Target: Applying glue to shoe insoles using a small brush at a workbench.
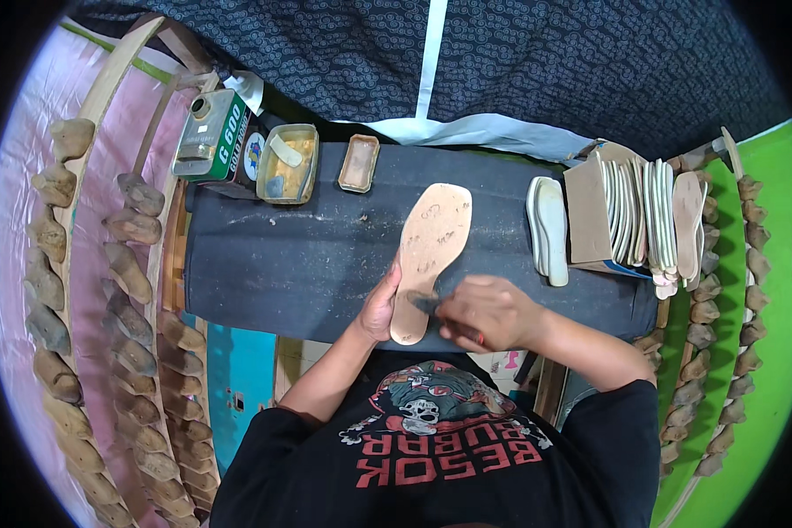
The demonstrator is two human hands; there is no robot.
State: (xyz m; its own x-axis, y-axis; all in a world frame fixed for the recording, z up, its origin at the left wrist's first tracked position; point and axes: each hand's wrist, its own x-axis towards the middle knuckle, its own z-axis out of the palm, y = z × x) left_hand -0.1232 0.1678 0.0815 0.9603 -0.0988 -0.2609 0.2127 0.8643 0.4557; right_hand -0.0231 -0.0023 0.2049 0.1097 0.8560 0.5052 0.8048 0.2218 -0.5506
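Note:
My left hand (381,308) grips the edge of a tan shoe insole (433,231) near its narrow heel end, fingers behind it and thumb along its side. The insole is tilted up over the front of the table, wide toe end away from me, with small dark pen marks on its face. Close by the heel, my right hand (488,312) is closed around a small dark flat-ended tool (424,304). The tool's tip is over or against the insole's surface; motion blur hides which. A red bit shows below the fingers.
A dark cloth covers the table (273,264). At the back left are a metal can (209,136), a tub (288,167) with yellowish residue and a spreader, and a small tray (359,164). White insoles (547,231) lie right, beside a cardboard box (587,211) of insoles. Shoe-last racks (132,321) flank both sides.

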